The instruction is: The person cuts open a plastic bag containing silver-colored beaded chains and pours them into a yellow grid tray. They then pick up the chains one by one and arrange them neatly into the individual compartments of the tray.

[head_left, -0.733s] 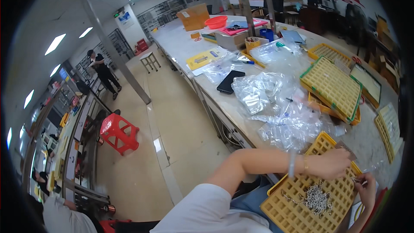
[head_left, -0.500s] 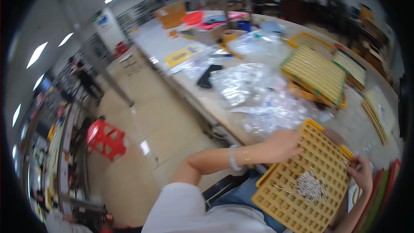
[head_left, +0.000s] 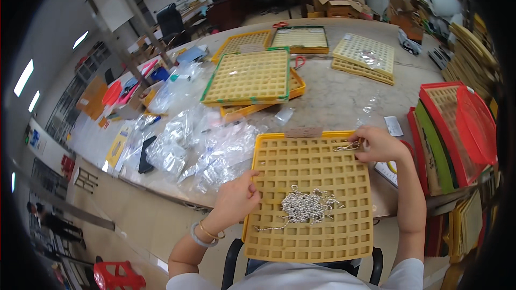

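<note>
A yellow grid tray (head_left: 312, 240) with many square pockets lies over my lap, its far end at the table edge. My left hand (head_left: 236, 200) is closed on the tray's left edge, a white bangle and a thin gold one at the wrist. A heap of silver bead chains (head_left: 307, 207) lies in the tray's middle, one strand trailing left. At the far right corner, my right hand (head_left: 379, 144) pinches the end of a short silver chain (head_left: 345, 146) resting over the pockets. The fingertips partly hide that end.
Crumpled clear plastic bags (head_left: 226, 150) and a black phone-like slab (head_left: 146, 156) lie on the left of the table. Stacked yellow trays (head_left: 247, 78) and white grid panels (head_left: 364, 56) stand farther back. Red-edged trays (head_left: 424, 145) lean at the right. A red stool (head_left: 119, 276) is on the floor.
My view has swung right, so the tray now sits squarely before me. My left hand has moved from above the tray's far left part to its left edge. The right hand stays at the far right corner.
</note>
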A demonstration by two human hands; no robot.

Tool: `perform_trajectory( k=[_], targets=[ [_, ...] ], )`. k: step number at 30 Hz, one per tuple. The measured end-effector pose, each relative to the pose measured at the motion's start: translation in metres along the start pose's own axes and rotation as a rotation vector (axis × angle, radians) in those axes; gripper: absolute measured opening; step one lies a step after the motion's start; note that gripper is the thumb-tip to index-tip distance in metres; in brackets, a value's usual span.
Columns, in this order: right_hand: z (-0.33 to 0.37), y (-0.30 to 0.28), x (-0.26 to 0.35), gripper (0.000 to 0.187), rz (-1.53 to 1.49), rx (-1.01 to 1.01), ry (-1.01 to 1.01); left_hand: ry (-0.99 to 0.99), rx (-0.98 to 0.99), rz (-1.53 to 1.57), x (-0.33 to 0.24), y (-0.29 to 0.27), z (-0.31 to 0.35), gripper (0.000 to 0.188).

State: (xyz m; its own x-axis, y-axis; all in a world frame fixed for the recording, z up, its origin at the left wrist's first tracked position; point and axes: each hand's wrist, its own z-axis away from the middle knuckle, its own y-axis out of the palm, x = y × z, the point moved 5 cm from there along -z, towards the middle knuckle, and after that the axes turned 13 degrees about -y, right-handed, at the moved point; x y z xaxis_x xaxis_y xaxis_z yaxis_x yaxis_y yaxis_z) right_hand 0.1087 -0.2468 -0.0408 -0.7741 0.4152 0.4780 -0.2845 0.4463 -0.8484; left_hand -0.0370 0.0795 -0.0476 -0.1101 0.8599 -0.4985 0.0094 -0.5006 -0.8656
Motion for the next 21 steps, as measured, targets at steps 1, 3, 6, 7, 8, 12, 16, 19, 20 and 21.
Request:
perform_trajectory(
  k=[1, 3, 6, 7, 8, 12, 16, 19, 20, 21],
  targets=[
    [-0.001, -0.001, 0.004, 0.043, -0.014, 0.002, 0.028, -0.011, 0.000, 0.014, -0.001, -0.002, 0.002, 0.043],
    [0.000, -0.006, 0.010, 0.043, -0.045, -0.016, 0.084, 0.000, -0.076, 0.087, -0.008, -0.010, 0.006, 0.041],
    [0.006, -0.013, 0.017, 0.043, -0.077, -0.068, 0.140, 0.032, -0.168, 0.112, -0.019, -0.025, 0.007, 0.039],
    [0.006, -0.015, 0.018, 0.043, -0.076, -0.079, 0.142, 0.044, -0.196, 0.107, -0.022, -0.029, 0.006, 0.038],
    [0.007, -0.015, 0.019, 0.042, -0.075, -0.090, 0.143, 0.062, -0.213, 0.098, -0.023, -0.031, 0.003, 0.035],
    [0.007, -0.013, 0.017, 0.038, -0.053, -0.205, 0.120, 0.067, -0.200, 0.084, -0.017, -0.020, -0.013, 0.032],
    [0.008, -0.007, 0.013, 0.032, -0.020, -0.192, 0.119, 0.051, -0.197, 0.110, -0.011, -0.010, -0.014, 0.029],
    [0.008, -0.006, 0.017, 0.028, 0.015, -0.210, 0.089, 0.058, -0.180, 0.121, -0.012, -0.011, -0.010, 0.026],
    [0.007, -0.006, 0.019, 0.027, 0.028, -0.226, 0.072, 0.059, -0.170, 0.125, -0.012, -0.011, -0.009, 0.025],
    [0.007, -0.007, 0.019, 0.025, 0.045, -0.215, 0.072, 0.087, -0.175, 0.117, -0.014, -0.012, -0.011, 0.025]
  ],
)
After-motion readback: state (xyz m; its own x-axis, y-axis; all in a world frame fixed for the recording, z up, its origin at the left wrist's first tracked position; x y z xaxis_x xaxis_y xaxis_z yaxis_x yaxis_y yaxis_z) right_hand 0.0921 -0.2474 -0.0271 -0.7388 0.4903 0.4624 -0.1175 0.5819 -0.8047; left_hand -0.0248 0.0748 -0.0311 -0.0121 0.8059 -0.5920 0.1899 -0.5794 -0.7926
